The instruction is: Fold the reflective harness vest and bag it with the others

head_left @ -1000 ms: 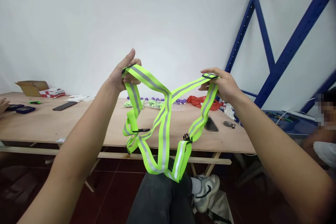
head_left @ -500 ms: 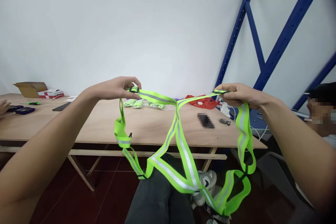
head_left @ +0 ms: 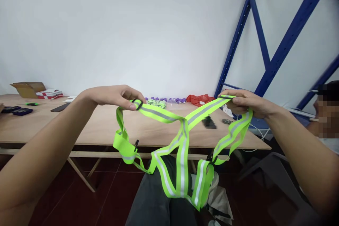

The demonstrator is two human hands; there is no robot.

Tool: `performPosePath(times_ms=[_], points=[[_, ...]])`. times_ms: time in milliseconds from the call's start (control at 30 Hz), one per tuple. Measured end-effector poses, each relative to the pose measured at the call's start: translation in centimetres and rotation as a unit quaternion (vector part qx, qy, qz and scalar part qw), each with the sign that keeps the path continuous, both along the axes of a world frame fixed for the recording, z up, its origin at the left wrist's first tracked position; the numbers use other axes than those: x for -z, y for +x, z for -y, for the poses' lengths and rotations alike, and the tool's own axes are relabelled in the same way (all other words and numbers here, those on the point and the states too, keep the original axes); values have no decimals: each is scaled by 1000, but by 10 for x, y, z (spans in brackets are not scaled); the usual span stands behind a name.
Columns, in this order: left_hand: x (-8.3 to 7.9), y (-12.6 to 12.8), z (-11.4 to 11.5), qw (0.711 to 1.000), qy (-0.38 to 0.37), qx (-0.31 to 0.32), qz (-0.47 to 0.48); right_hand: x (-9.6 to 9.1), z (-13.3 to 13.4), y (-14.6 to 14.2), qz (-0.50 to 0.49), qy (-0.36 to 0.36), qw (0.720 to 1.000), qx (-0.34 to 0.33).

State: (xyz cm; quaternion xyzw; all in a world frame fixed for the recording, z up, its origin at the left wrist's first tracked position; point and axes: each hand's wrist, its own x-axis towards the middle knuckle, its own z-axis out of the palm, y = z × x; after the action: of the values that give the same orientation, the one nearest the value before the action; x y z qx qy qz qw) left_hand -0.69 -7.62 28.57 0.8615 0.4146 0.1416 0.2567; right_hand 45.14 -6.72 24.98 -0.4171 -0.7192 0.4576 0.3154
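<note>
A neon-green reflective vest harness (head_left: 182, 162) with silver stripes hangs between my hands, above my lap and in front of the table edge. My left hand (head_left: 119, 96) pinches one shoulder strap beside a black slider buckle (head_left: 137, 104). Over on the right, my right hand (head_left: 245, 102) grips the other strap near its black slider. The straps meet at a centre joint (head_left: 184, 122), and loose loops dangle on both sides. A black clip (head_left: 136, 145) shows on the left loop.
On the wooden table (head_left: 87, 127) lie folded green straps (head_left: 156, 103), purple rolls (head_left: 180, 100), a red plastic bag (head_left: 200, 99), a dark flat device (head_left: 60, 107) and an open cardboard box (head_left: 28, 89). A blue metal rack (head_left: 288, 35) rises at right, near another person (head_left: 328, 113).
The harness has swung and turned, its right loops moving inward and its centre joint dropping lower. Both hands are slightly lower and still hold the straps.
</note>
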Motion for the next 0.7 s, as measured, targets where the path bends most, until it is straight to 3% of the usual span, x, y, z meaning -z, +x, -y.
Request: performPosePath(times_ms=[167, 267, 367, 467, 533, 600, 700], points=[[12, -9, -11, 996, -65, 58, -5, 8, -1, 1, 5, -22, 1000, 1], [19, -8, -16, 998, -41, 39, -18, 9, -1, 1, 20, -30, 999, 3], [27, -2, -21, 991, 106, -55, -60, 9, 0, 0, 35, -41, 998, 19], [36, 6, -24, 946, 283, -148, -60, 10, -1, -3, 52, -35, 997, 40], [43, 11, -24, 920, 344, -186, -31, 11, -2, -7, 61, -11, 997, 52], [46, 15, -22, 917, 338, -212, 18, 13, -2, -12, 76, 29, 995, 63], [47, 15, -19, 954, 189, -198, 119, 16, 1, -20, 105, 101, 986, 80]])
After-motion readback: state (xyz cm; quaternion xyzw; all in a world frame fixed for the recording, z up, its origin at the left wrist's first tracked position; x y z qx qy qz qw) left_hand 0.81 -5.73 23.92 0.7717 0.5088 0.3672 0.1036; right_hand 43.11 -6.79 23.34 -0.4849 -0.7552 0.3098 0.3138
